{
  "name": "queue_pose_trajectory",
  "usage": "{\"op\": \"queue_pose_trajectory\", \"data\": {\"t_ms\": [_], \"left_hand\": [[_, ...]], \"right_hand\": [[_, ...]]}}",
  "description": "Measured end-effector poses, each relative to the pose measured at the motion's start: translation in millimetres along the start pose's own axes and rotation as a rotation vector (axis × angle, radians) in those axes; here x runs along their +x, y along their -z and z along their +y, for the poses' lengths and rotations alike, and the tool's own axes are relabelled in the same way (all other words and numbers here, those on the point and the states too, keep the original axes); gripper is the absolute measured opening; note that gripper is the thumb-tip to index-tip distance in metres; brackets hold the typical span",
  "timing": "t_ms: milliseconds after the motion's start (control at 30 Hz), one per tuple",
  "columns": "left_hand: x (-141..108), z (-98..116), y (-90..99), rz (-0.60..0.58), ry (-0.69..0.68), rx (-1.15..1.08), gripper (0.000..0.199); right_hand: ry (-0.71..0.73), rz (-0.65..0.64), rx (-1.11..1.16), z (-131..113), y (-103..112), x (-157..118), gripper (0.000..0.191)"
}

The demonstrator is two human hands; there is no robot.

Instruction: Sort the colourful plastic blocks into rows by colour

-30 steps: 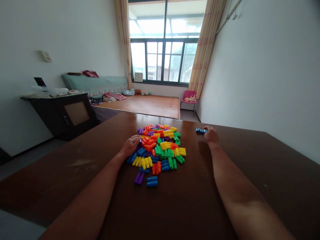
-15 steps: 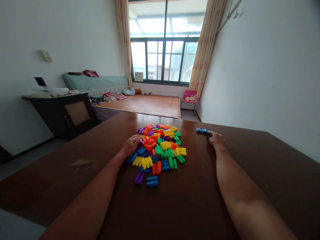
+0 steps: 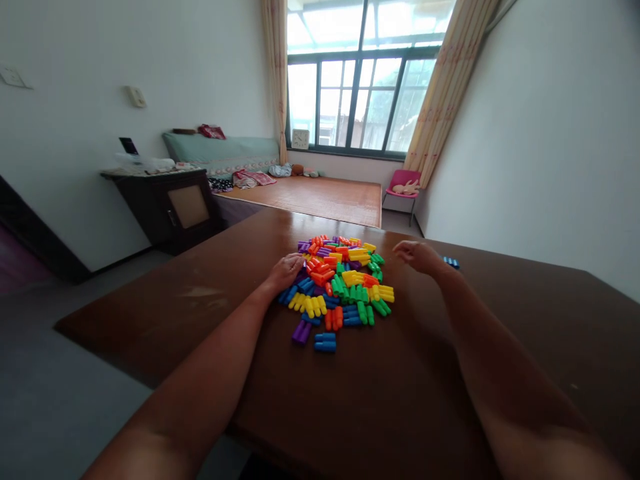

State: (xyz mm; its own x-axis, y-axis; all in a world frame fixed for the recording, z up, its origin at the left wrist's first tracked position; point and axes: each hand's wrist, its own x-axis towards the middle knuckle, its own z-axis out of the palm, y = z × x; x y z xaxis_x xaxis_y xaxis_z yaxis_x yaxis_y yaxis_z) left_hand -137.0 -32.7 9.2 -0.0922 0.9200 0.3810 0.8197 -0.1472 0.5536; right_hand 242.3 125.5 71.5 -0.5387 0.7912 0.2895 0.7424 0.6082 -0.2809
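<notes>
A heap of plastic bullet-shaped building blocks (image 3: 357, 292) in orange, yellow, green, blue and purple lies on the brown table. My left hand (image 3: 286, 271) rests at the heap's left edge, fingers stretched out and touching it near a purple block. Right of the heap, my right hand (image 3: 416, 257) hovers over the table with loosely bent fingers and nothing visible in them. Beyond its wrist sits a short row of blue blocks (image 3: 451, 262), partly hidden by my right forearm. Nearest me lie a blue block (image 3: 325, 343) and a purple block (image 3: 301, 332).
The glossy brown table (image 3: 390, 393) spreads to both sides. Behind it stand a bed with a mat (image 3: 315, 195), a pink chair (image 3: 403, 183) with a plush toy, and a dark cabinet (image 3: 165, 200) at the left.
My right hand has let go of the blue row and moved left toward the heap. My left hand stays by the heap. The view has turned slightly left and down.
</notes>
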Motion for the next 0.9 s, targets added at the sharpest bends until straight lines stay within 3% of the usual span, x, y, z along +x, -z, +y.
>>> {"op": "queue_pose_trajectory", "data": {"t_ms": [100,167,267,367,467,600,767,900], "left_hand": [[0.2,-0.4,-0.5,0.011,0.022,-0.02,0.062],[0.0,0.3,-0.3,0.019,0.034,-0.046,0.062],[-1.0,2.4,0.2,0.025,0.035,-0.069,0.064],[-2.2,3.9,-0.2,0.035,0.032,-0.079,0.064],[-2.6,3.4,-1.9,0.033,0.008,-0.066,0.062],[-1.3,1.3,-3.6,0.038,0.011,-0.033,0.062],[-0.4,0.6,-3.5,0.021,0.0,-0.021,0.058],[-1.0,1.4,-3.1,0.023,-0.004,-0.02,0.057]], "right_hand": [[0.395,-0.149,0.247,-97.5,-4.5,-5.6,0.024],[0.582,-0.136,0.341,-154.4,-16.7,-21.5,0.026],[0.811,-0.192,0.282,-200.8,-34.9,-46.9,0.027],[0.879,-0.269,0.21,-202.0,-42.0,-55.5,0.026],[0.798,-0.185,0.209,-189.7,-42.9,-49.2,0.02],[0.695,-0.036,0.173,-195.1,-52.6,-43.5,0.032],[0.681,-0.078,0.068,-212.1,-66.8,-46.2,0.038],[0.636,-0.062,0.255,-197.5,-63.6,-41.9,0.036]]}}
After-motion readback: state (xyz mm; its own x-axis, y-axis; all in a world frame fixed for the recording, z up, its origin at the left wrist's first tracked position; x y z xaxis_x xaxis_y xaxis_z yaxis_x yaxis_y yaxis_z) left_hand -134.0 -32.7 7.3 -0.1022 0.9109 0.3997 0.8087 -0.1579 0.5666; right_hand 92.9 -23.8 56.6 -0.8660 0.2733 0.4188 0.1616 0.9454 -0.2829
